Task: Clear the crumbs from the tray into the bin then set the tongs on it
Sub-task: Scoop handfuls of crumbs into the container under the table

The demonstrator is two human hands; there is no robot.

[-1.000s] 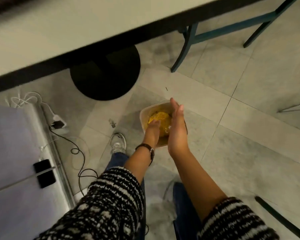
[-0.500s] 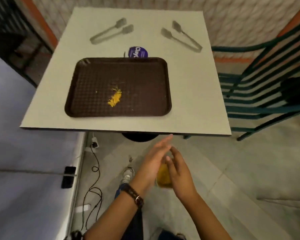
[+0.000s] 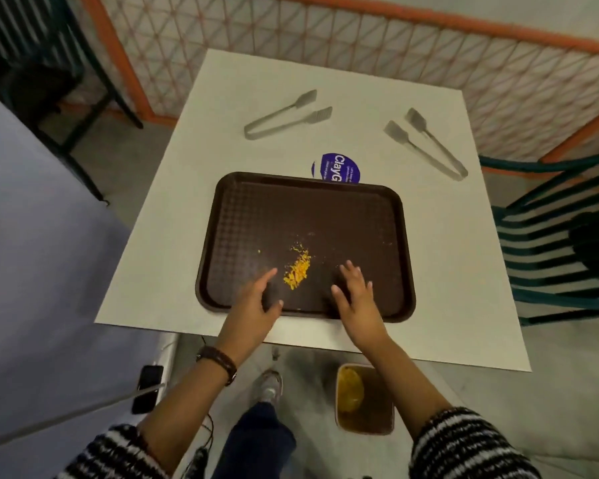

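Both hands have come up from beside the bin and now hover over the near part of the tray, one on each side of the crumbs. Those crumbs (image 3: 296, 271) lie as a small yellow heap just left of the tray's middle, toward its near half, with a few stray specks off to the left and right. The heap's long axis runs on a slant, from near-left to far-right. It sits between the hands: the left hand (image 3: 256, 299) is just beside it on the left, the right hand (image 3: 355, 288) a little further off on the right, so the left looks the nearer of the two. Each grip is spread, fingers loose and extended, holding nothing; whether the fingertips touch the tray surface I cannot tell.

The brown tray (image 3: 388, 216) rests on the white counter (image 3: 194, 160), its near rim close to the counter's edge. Down on the floor, below that edge and under the right forearm, stands the bin (image 3: 377, 409), with yellow matter already inside. Two pairs of tongs lie on the counter beyond the tray, the left tongs (image 3: 287, 115) and the right tongs (image 3: 426, 143), both untouched. A blue round label (image 3: 339, 167) peeks out behind the tray's far rim.

My guess is that the hands are about to gather the heap from both sides.
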